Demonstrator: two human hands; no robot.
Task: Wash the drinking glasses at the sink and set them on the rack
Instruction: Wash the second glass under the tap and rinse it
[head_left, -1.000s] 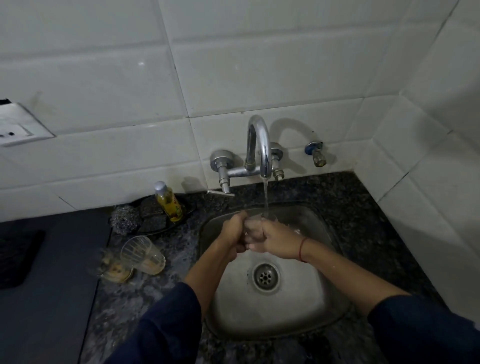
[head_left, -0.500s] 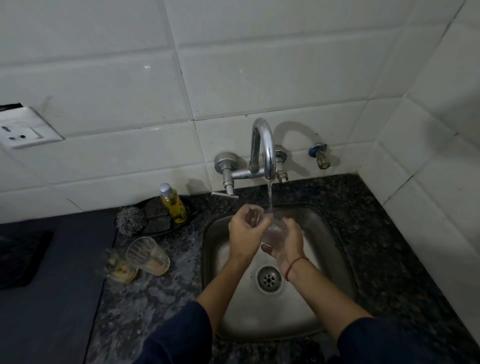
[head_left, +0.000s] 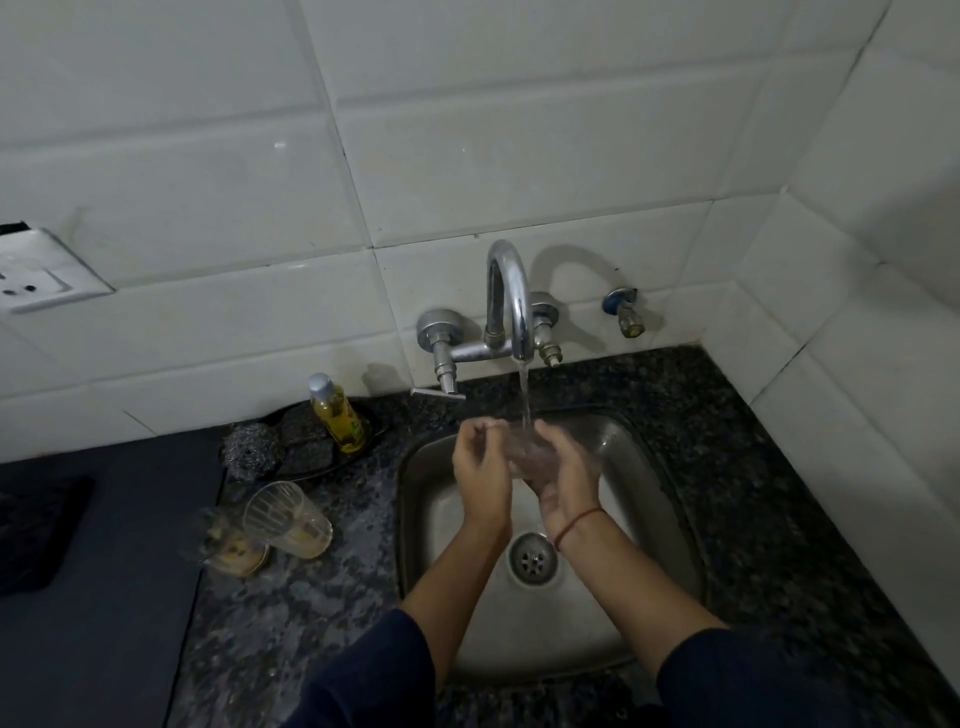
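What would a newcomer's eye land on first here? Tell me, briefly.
First, the two hands, left hand and right hand, cupping a clear glass under the running tap, over the steel sink. Next, two dirty glasses lying on the dark counter left of the sink, in front of a yellow soap bottle.

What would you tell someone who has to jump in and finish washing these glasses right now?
Left hand: beside the clear glass, fingers loosely curled at it; the grip is hard to tell.
Right hand: cupping the glass from below, under the running tap, over the sink.
Waiting: two dirty glasses with yellowish residue lie on the counter left of the sink, near the soap bottle and steel scrubber.
Done: the held glass is being rinsed.
Left: finish it, wash the other two, set all on the rack, which is not in view. Water is on.
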